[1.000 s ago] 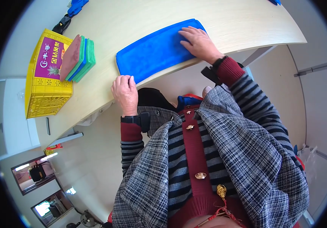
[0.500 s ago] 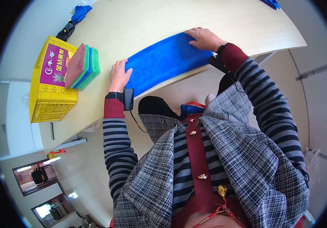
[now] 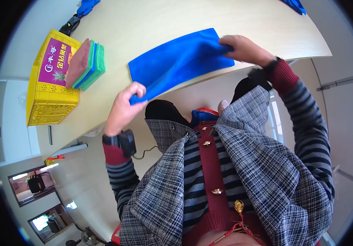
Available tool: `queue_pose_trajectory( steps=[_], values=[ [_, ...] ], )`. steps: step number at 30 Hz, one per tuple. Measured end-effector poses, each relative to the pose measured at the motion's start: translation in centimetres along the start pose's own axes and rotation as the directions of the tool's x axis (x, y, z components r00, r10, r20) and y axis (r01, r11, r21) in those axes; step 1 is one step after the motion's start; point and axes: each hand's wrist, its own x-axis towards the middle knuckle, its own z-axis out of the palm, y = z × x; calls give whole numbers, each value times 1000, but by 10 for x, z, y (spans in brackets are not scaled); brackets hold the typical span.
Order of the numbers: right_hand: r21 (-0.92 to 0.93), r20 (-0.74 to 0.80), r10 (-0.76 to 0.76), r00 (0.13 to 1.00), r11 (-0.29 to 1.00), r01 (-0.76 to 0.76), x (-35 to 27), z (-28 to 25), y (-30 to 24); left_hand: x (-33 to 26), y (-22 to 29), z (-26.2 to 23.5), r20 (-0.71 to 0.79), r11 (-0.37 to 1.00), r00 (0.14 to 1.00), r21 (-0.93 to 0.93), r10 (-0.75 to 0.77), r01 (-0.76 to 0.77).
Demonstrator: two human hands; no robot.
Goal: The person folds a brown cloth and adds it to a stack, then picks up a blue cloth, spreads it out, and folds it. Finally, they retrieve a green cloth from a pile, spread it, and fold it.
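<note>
A blue cloth (image 3: 172, 59), long and roughly rectangular, lies on the table near its front edge. My left hand (image 3: 125, 104) pinches its near left corner just past the table edge. With my right hand (image 3: 246, 49) I grip the cloth toward its right end, the fingers curled round a raised part. A slanting fold runs across the cloth between the two hands, while its far edge still rests on the table.
To the left stands a yellow crate (image 3: 53, 106) with a purple label. Against it leans a stack of folded cloths (image 3: 87, 67) in pink, green and blue. More blue fabric lies at the far left (image 3: 87, 7) and far right (image 3: 295, 5) of the pale table (image 3: 258, 20).
Both hands lay flat on the cloth's ends; now they hold it. The left has come nearer to me, the right has moved right, and the cloth's near part is lifted.
</note>
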Motion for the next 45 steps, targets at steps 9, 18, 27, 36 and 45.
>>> queue_pose_trajectory(
  steps=[9,18,27,36,45],
  values=[
    [212,221,-18,975,977,-30,-99,10,-42,-59,-15,33,187,994,976,19,-111,109],
    [205,196,-7,981,978,-34,-98,9,-46,-58,-5,33,161,983,972,106,-169,153],
    [412,95,59,994,906,-94,-74,-39,-48,-47,6,-20,15,969,978,-128,-209,209],
    [225,-399,-149,905,940,255,-36,-152,-32,-22,80,-125,-518,983,838,38,171,-177],
    [312,-204,86,975,950,-19,69,-128,-28,80,3,-113,-393,990,915,-135,-92,41]
  ],
)
